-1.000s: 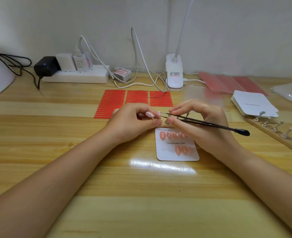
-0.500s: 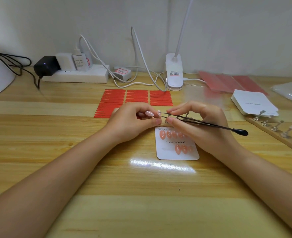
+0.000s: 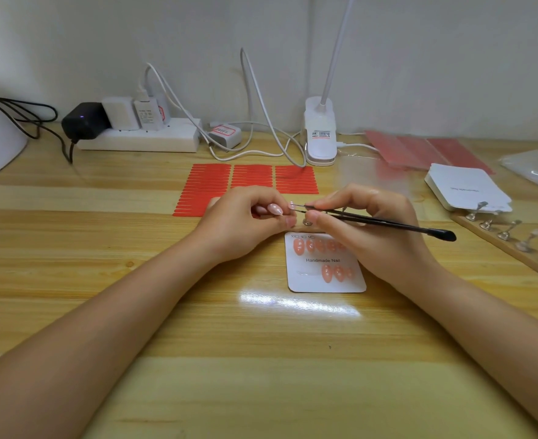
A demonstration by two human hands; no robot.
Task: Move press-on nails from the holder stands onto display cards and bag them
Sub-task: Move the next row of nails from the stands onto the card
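A white display card [image 3: 326, 282] printed "Handmade Nail" lies on the wooden desk with two rows of several coral press-on nails stuck on it. Just above it my right hand [image 3: 365, 229] grips black tweezers [image 3: 388, 221], tips pointing left. My left hand [image 3: 245, 223] pinches something small at the tweezer tips; it looks like a pale press-on nail [image 3: 291, 205], partly hidden by fingers. A small metal holder stand [image 3: 308, 222] peeks out between the hands. A wooden strip [image 3: 514, 251] at right carries several metal holder stands.
Red adhesive strip sheets [image 3: 251, 182] lie behind my hands. A stack of blank cards [image 3: 467, 188], clear bags [image 3: 536, 169] and pink sheets [image 3: 419, 150] sit at back right. A clip lamp [image 3: 320, 134], power strip [image 3: 141, 137] and cables line the wall.
Both hands have stayed almost in place; the tweezers have tilted slightly, their rear end rising a little. The grip on both sides is unchanged.
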